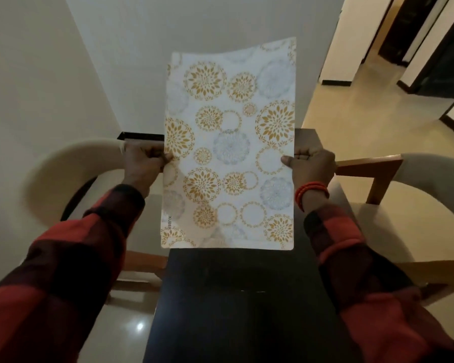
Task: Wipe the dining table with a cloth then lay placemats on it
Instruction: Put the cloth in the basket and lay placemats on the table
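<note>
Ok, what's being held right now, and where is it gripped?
The placemat, pinched at the middle of its two long side edges: left hand on the left edge, right hand on the right.

Pale walls (50, 74), glossy cream floor (351, 113), two cushioned wooden chairs (393, 205)

Looking forward and steeply down from head height, close over the dark table (233, 297). Taking in both outstretched sleeves, chairs either side, a wall ahead.

White gold-and-grey floral placemat (230, 145) lengthwise above dark dining table (241, 297)
</note>
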